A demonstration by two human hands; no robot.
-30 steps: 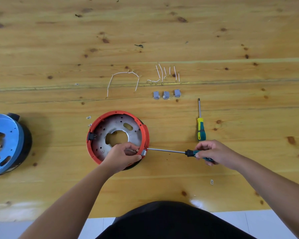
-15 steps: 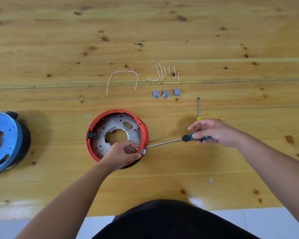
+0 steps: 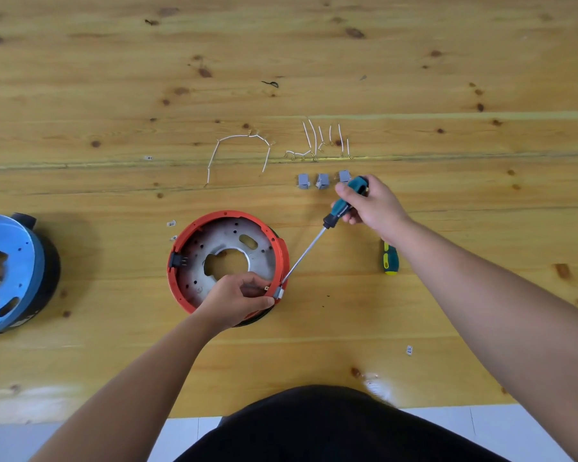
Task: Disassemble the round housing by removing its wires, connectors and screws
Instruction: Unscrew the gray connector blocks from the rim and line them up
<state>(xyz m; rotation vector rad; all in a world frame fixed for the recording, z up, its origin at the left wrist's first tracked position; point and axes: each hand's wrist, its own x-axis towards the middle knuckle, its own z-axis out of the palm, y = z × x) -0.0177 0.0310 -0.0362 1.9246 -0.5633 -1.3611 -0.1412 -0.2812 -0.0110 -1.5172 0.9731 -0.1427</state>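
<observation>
1. Since the earlier frames, the right hand has swung the teal-handled screwdriver from lying nearly level to slanting steeply up and away; its fingers curl round the handle.
2. Wooden table carries everything; a blue reel sits at its left edge.
3. Round housing, red-rimmed with a grey metal plate, lies in front of the person.
4. Left hand grips the housing's near rim beside a grey connector, where the screwdriver tip meets it.
5. Green-and-yellow screwdriver lies partly under the right forearm.
6. Removed white wires and three grey connectors lie beyond the housing.
</observation>
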